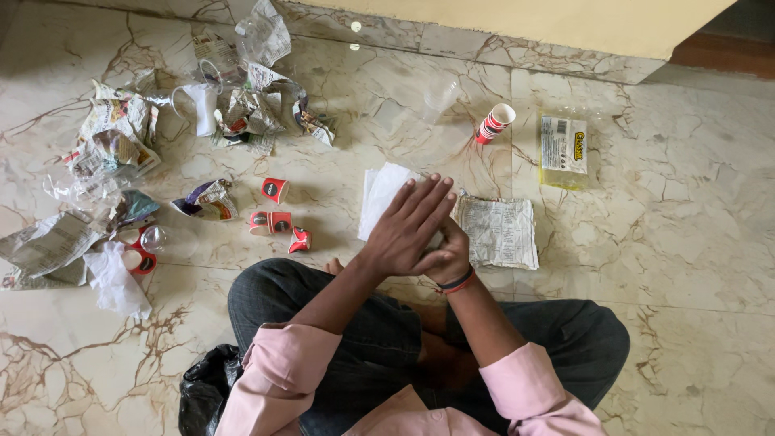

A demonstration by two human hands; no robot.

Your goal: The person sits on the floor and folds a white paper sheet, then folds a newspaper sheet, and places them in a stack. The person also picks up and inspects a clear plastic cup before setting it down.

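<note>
- I see the left hand (408,226) laid flat, palm down, fingers straight and together, pointing up and to the right across the pale marble floor (694,226).
- The right hand (450,252) sits under and just behind the left one, wrist bent, mostly covered by it; a dark and red band rings that wrist.
- Both forearms come out of pink sleeves over crossed legs in dark jeans.
- Grip state: the left hand is spread flat and grasps nothing that I can see. The right hand's fingers are hidden, so I cannot tell whether they close on anything.
- The folded white paper sheet (379,194) lies on the floor beneath the left hand's fingers, its upper left part clear of the hand; I cannot tell whether the palm presses it.
- The flattened rectangular newspaper piece (499,232) lies just beside the right hand, on its right, touching or nearly so.
- A stack of red and white paper cups (494,123) lies tipped over, well apart from the hands, beyond the newspaper piece.
- A clear yellow-labelled plastic packet (563,150) lies right of the cups.
- Crushed red paper cups (278,220) and crumpled newspaper scraps (113,141) are scattered to the left.
- A black plastic bag (206,387) sits by the left knee.
</note>
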